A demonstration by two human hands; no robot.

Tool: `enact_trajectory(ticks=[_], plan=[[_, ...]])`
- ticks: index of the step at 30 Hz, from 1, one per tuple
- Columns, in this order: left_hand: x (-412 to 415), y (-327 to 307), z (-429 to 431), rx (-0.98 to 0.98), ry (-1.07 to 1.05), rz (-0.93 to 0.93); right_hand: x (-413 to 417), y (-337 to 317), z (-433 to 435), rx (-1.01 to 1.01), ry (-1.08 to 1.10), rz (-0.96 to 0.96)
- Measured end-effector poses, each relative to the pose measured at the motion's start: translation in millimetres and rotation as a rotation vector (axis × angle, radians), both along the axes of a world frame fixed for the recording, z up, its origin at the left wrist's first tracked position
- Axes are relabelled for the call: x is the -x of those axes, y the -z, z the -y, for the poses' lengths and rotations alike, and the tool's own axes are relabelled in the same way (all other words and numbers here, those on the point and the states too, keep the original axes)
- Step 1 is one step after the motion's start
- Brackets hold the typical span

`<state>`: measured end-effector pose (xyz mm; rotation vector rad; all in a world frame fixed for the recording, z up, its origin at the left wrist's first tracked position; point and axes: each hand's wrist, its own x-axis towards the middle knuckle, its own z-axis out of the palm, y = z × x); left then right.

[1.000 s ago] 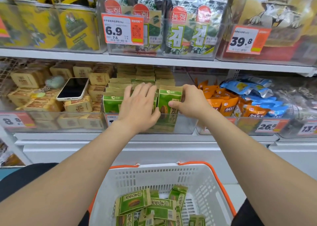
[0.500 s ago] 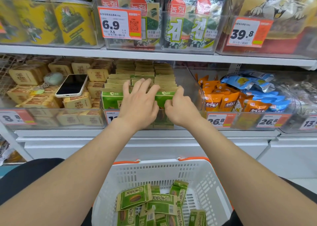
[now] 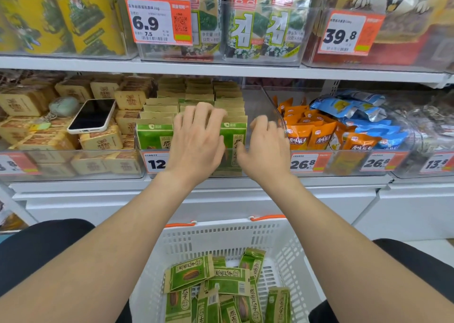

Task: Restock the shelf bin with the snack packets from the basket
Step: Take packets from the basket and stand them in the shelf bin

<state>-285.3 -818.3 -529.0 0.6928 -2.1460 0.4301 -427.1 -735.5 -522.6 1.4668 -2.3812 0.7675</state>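
Was standing right by the snack shelf for this one. Both bare arms were stretched out over the white basket (image 3: 221, 228) to the clear bin (image 3: 254, 105) on the middle shelf. The left hand (image 3: 196, 146) lay flat and wide on top of the green snack packets (image 3: 153, 136) standing in rows in that bin, fingers spread and fairly straight, resting on the top edges and not gripping anything.

The right hand (image 3: 266, 150) was at the right end of the same bin, just beside its clear side wall. Its fingers were curled and the thumb sat against the front packet – whether it actually pinched anything, I honestly couldn't tell from where I stood.

Down in the basket there were a bunch of loose packets (image 3: 228, 281) of the same green kind, lying flat and overlapping every which way. The basket had orange handles (image 3: 267, 217) folded down at its far rim.

Around it – a phone (image 3: 92, 115) was lying face up on the tan boxes (image 3: 100, 139) in the bin to the left, and orange bags (image 3: 307, 136) filled the bin to the right, touching the other side of that wall. A price tag (image 3: 157, 164) starting with 12 showed on the bin's front, partly hidden by the left wrist.
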Motion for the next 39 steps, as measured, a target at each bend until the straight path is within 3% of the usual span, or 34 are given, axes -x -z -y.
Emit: enact_trajectory(ticks=[2, 4, 6, 8, 10, 14, 20, 26, 32, 39], plan=[[-2, 6, -3, 0.011, 0.108, 0.012, -6, -1, -6, 0.096, -0.003, -0.079], [-6, 16, -9, -0.059, 0.142, 0.092, -9, -3, -13, 0.003, -0.077, -0.044], [-8, 26, -15, -0.231, 0.067, 0.332, -13, 1, -22, -0.21, -0.13, -0.027], [-6, 40, -18, -0.487, 0.023, 0.695, -17, 12, -33, -0.458, -0.19, -0.055], [-2, 63, -18, -0.754, 0.042, 0.938, -19, 29, -42, -0.721, -0.231, -0.089], [1, 119, -20, -1.007, -0.038, 1.152, -24, 70, -56, -1.06, -0.336, -0.124], [-1, 198, -34, -0.975, -0.071, 1.349, -40, 114, -69, -1.211, -0.513, -0.2], [-11, 253, -51, -1.072, 0.01, 1.359, -43, 125, -61, -1.151, -0.57, -0.178], [-10, 293, -54, -0.833, 0.033, 1.545, -45, 139, -48, -1.182, -0.576, -0.187], [-4, 290, -44, -0.655, 0.087, 1.344, -38, 148, -40, -1.225, -0.537, -0.187]])
